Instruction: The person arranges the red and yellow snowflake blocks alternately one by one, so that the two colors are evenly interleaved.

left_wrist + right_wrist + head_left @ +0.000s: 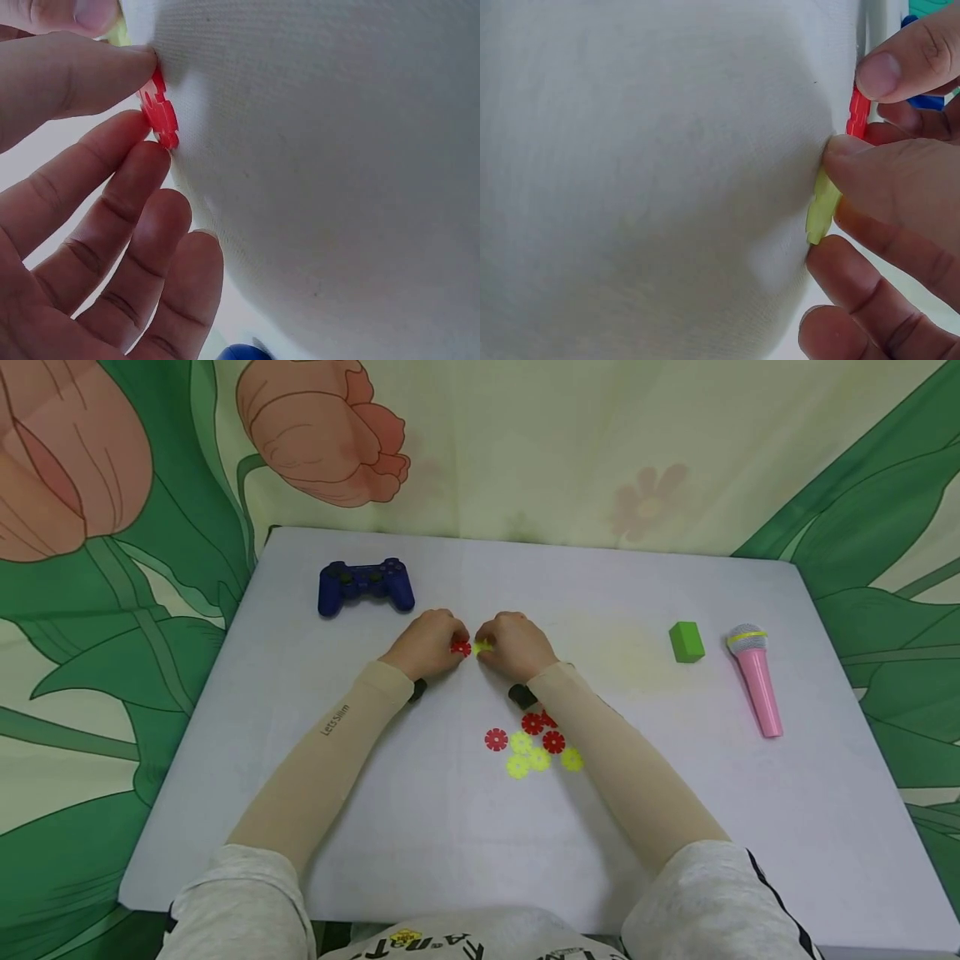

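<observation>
I am pinching a small red plastic disc with a notched rim (461, 648) between the thumb and fingertips of my left hand (431, 639). My right hand (522, 645) is pinching a matching yellow plastic disc (482, 647) in the same way. Both discs are sitting just beside each other over the far middle of the white-covered table (405, 843); I cannot tell whether they are touching.

Nearer to me, a loose group of red and yellow notched discs (539, 759) is lying flat, mostly left of my right forearm, which is partly hiding one red piece. A dark blue game controller (366, 583) is resting at the far left, beyond my left hand. Well off to the right, a bright green rectangular block (687, 642) is standing near a pink toy microphone with a grey head and yellow ring (759, 685), which is lying just right of it.
</observation>
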The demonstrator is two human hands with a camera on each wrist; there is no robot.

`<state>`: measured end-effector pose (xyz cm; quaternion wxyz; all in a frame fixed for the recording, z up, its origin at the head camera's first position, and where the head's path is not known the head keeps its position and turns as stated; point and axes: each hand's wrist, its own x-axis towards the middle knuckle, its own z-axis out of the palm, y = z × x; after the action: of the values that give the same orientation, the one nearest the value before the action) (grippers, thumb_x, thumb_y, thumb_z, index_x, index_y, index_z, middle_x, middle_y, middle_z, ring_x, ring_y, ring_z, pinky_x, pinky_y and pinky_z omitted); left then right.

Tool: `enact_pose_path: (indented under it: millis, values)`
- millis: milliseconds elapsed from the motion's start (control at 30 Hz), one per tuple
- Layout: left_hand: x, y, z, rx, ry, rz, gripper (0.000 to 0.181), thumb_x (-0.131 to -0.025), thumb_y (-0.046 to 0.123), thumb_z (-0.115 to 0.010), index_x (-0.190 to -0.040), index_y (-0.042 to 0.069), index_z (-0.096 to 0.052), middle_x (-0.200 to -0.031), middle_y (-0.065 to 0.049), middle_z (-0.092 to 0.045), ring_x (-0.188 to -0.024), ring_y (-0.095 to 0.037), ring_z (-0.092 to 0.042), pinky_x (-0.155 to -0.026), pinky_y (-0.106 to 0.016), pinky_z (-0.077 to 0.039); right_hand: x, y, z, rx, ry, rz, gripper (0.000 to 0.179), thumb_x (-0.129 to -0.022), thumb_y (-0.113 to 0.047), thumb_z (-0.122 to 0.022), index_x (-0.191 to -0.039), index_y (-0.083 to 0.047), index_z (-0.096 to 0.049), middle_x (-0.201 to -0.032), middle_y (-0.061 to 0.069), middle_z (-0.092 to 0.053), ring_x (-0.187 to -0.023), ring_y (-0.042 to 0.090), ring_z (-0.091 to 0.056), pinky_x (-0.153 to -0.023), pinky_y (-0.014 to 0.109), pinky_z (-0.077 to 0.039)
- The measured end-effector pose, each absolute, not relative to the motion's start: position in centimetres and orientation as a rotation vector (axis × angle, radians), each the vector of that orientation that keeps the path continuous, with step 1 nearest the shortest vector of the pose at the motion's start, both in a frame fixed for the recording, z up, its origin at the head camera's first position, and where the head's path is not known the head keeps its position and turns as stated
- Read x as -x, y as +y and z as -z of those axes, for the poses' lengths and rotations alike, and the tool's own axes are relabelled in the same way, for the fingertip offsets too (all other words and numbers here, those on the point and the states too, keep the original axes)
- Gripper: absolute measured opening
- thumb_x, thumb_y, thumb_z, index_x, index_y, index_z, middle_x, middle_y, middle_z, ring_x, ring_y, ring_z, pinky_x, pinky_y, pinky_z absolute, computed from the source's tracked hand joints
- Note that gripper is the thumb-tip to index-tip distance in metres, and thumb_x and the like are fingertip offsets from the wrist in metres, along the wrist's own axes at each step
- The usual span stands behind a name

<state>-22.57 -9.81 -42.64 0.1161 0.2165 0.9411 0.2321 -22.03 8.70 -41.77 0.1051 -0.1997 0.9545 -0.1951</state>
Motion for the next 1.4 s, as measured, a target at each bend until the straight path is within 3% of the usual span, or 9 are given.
enact_pose_path:
  millis: [267, 933, 1233, 1400]
  values:
    - [22.5, -9.2, 42.6, -0.645, 2.757, -0.658, 0.027, -0.091, 0.01, -0.075, -0.118, 0.002, -0.076, -0.115, -0.015, -0.072, -0.109, -0.03, -0.065, -0.102, -0.041, -0.054, 21.9, 9.1, 42.1, 0.57, 2.818, 0.569, 0.027, -0.094, -0.019, -0.075, -0.118, -0.008, -0.077, -0.106, 0.011, -0.072, -0.099, 0.027, -0.064, -0.09, 0.041, -0.057]
    - [22.8, -7.9, 42.7, -0.735, 2.751, -0.603, 0.037, -0.09, 0.013, -0.077, -0.126, 0.003, -0.073, -0.128, -0.014, -0.07, -0.117, -0.033, -0.061, -0.104, -0.042, -0.052, 19.8, 11.8, 41.8, 0.475, 2.767, 0.686, 0.033, -0.094, -0.021, -0.076, -0.123, -0.005, -0.073, -0.114, 0.011, -0.071, -0.107, 0.028, -0.063, -0.098, 0.042, -0.054]
    - [23.2, -7.6, 42.9, -0.762, 2.739, -0.628, 0.032, -0.093, 0.013, -0.077, -0.123, 0.004, -0.075, -0.123, -0.013, -0.071, -0.113, -0.03, -0.062, -0.102, -0.041, -0.052, 16.3, 14.1, 41.4, 0.52, 2.685, 0.716, 0.019, -0.093, -0.02, -0.078, -0.107, -0.008, -0.076, -0.097, 0.007, -0.076, -0.09, 0.022, -0.067, -0.086, 0.036, -0.057]
    - [23.1, -7.4, 42.5, -0.766, 2.723, -0.637, 0.032, -0.093, 0.011, -0.077, -0.124, 0.004, -0.075, -0.123, -0.014, -0.071, -0.114, -0.03, -0.062, -0.103, -0.041, -0.052, 14.0, 15.8, 41.4, 0.633, 2.612, 0.72, 0.021, -0.091, -0.019, -0.08, -0.109, -0.009, -0.076, -0.099, 0.001, -0.075, -0.09, 0.016, -0.068, -0.085, 0.034, -0.059]
